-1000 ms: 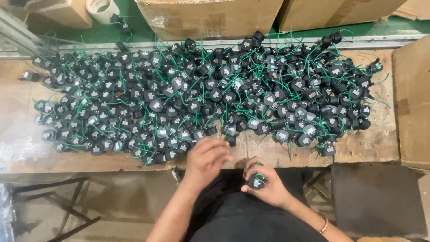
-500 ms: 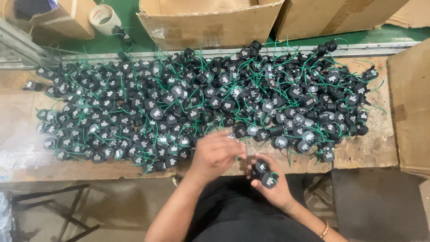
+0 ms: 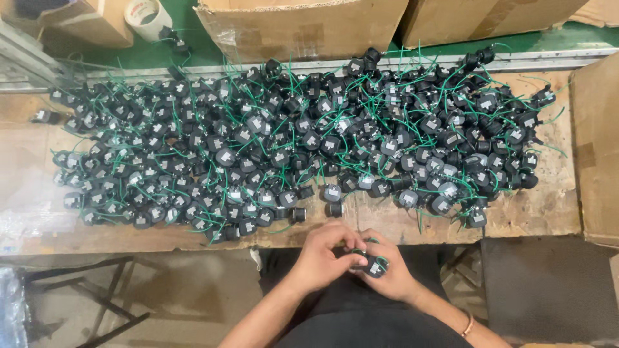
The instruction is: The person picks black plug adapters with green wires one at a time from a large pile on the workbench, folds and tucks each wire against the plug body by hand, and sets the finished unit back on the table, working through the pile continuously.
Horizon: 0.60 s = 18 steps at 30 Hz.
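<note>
You are holding one small black part (image 3: 374, 265) between both hands, just off the near edge of the workbench (image 3: 554, 212). Your right hand (image 3: 390, 274) is cupping it from below and the right side, fingers curled around it. Your left hand (image 3: 325, 256) is closing over it from the left, fingertips pinching its top. Green wire is poking out between your fingers. Just beyond your hands, a big pile of black parts with green wires (image 3: 290, 142) is covering the bench, nearest pieces lying close ahead of your left knuckles. Farther ahead, cardboard boxes (image 3: 303, 29) are sitting past the pile. A tape roll (image 3: 143, 11) is lying far ahead to your left.
</note>
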Available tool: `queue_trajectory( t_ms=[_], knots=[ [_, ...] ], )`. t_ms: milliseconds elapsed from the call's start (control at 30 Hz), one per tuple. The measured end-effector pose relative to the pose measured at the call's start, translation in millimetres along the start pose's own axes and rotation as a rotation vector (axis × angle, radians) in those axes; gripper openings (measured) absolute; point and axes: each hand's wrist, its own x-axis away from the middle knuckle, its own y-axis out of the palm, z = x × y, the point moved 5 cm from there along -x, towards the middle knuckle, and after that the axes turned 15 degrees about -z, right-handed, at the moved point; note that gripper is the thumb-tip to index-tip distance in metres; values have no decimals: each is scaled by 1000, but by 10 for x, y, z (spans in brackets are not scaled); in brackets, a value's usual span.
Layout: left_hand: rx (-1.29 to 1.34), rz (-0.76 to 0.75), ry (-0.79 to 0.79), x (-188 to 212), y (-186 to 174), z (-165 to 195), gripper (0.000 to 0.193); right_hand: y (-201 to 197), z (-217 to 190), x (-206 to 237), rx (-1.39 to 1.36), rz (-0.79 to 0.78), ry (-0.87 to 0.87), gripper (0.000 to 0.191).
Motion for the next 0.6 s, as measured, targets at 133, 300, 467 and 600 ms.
queue_trajectory(
  t_ms=[133, 300, 467, 600],
  knots=[
    [-190, 227, -39, 36, -100, 66, 26, 14, -60, 12, 2, -65, -51, 31],
    [-1162, 344, -39, -98, -114, 369, 41, 4, 221, 165, -400, 73, 64, 38],
    [-1196, 366, 10, -134, -18, 227, 27, 4, 461, 265, -1076, 314, -15, 50],
    [-975, 428, 128, -23, -64, 149, 25, -28, 440, 218, -1189, 348, -51, 48]
  ],
)
